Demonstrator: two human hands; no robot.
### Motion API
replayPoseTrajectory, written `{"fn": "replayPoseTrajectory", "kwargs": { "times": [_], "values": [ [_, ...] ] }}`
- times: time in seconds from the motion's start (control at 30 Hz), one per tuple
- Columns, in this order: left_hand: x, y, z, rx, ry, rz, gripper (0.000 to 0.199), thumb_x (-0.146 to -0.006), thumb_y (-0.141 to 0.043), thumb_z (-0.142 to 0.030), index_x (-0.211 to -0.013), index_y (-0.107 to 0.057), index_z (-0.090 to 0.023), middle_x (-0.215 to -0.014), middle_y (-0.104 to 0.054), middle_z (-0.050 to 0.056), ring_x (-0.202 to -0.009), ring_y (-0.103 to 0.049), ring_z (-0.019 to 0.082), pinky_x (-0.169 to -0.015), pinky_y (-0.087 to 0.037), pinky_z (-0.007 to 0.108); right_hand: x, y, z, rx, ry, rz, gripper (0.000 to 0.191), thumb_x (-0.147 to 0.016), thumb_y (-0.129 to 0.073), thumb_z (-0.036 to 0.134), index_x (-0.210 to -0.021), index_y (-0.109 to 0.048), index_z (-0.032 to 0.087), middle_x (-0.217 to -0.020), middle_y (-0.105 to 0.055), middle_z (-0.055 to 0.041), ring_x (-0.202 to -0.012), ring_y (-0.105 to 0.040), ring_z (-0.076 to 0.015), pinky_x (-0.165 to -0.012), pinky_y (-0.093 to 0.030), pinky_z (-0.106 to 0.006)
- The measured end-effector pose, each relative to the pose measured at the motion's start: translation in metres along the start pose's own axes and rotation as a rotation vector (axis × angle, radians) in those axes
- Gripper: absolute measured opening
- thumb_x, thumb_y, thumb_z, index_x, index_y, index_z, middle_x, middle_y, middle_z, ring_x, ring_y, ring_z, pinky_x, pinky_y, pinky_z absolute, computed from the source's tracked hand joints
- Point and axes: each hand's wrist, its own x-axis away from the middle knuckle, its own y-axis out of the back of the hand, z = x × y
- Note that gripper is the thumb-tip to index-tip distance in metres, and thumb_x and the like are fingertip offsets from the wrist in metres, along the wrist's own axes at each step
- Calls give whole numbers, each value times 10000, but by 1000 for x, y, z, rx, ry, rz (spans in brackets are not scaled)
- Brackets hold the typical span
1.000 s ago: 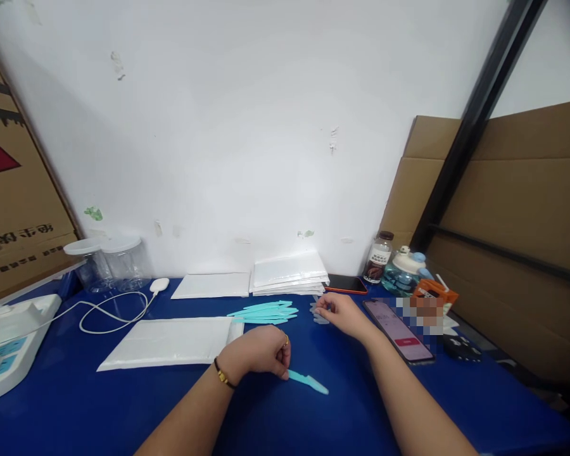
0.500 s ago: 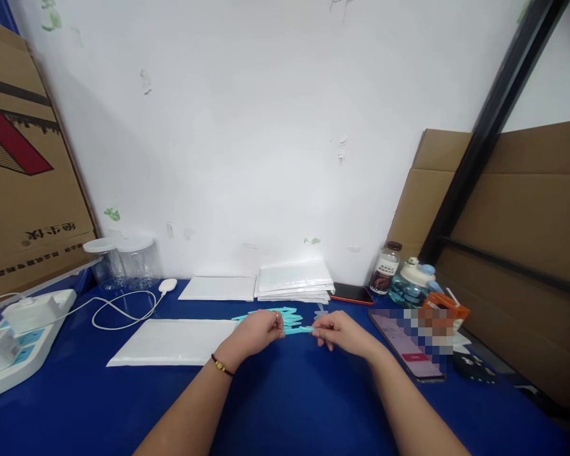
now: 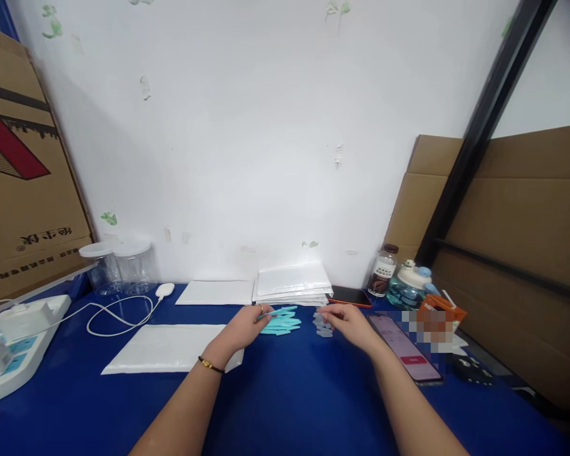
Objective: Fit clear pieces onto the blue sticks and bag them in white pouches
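Slim turquoise plastic sticks (image 3: 281, 323) lie in a loose pile at the middle of the blue table. At the pile's left end, my left hand (image 3: 247, 326) pinches one turquoise stick between thumb and fingers. A small group of translucent pieces that look like caps (image 3: 323, 328) lies a little to the right. Over its far end, my right hand (image 3: 349, 323) has thumb and fingertips together on one of these small pieces, mostly covered by the fingers. Part of the stick pile is hidden behind my left fingers.
A white padded envelope (image 3: 166, 348) lies left of my left hand; stacked envelopes (image 3: 292, 282) rest by the wall. Rightward are a phone (image 3: 406, 348), another phone (image 3: 350, 296), a bottle (image 3: 384, 272) and a water jug (image 3: 408, 285). A power strip (image 3: 33, 367) sits left.
My hands have moved apart from the turquoise stick held between them. The left went left to the pile's end, the right slightly right to the translucent pieces. The view shifted slightly.
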Motion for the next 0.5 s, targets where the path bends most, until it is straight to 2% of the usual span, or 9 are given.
{"fn": "replayPoseTrajectory", "kwargs": {
  "times": [0.07, 0.17, 0.33, 0.5],
  "values": [
    [0, -2, 1, -32, -38, 57, 330, -836, -400, -398, -982, -630, -212, -956, -634, 34, -869, -550, 169, -774, -403, 241, 3, -2, 1, 32, 21, 100, 284, -756, -541, 349, -870, -708, 151, -790, -678, -57, -666, -592, -171, -609, -450, -260],
    [1, -6, 2, -78, -79, 132, 313, -814, -449, -383, -995, -653, -230, -956, -637, 34, -879, -554, 174, -793, -400, 246, 5, -2, 0, 132, 50, 219, 187, -720, -580, 298, -740, -718, 174, -769, -685, -38, -699, -601, -179, -622, -435, -252],
    [5, -10, -1, -75, -52, 152, 325, -805, -459, -396, -1023, -646, -243, -985, -622, 32, -897, -547, 175, -792, -404, 245, 3, 6, -10, 287, 0, 34, 173, -729, -533, 240, -720, -690, 166, -720, -667, -40, -639, -575, -162, -581, -403, -240],
    [5, -8, -4, -83, -40, 175, 345, -809, -447, -425, -1023, -643, -239, -993, -621, 32, -913, -534, 184, -792, -393, 244, 0, 5, -18, 354, -59, 18, 133, -686, -545, 174, -721, -673, 166, -722, -663, -34, -652, -580, -148, -599, -395, -221]
  ]
}}
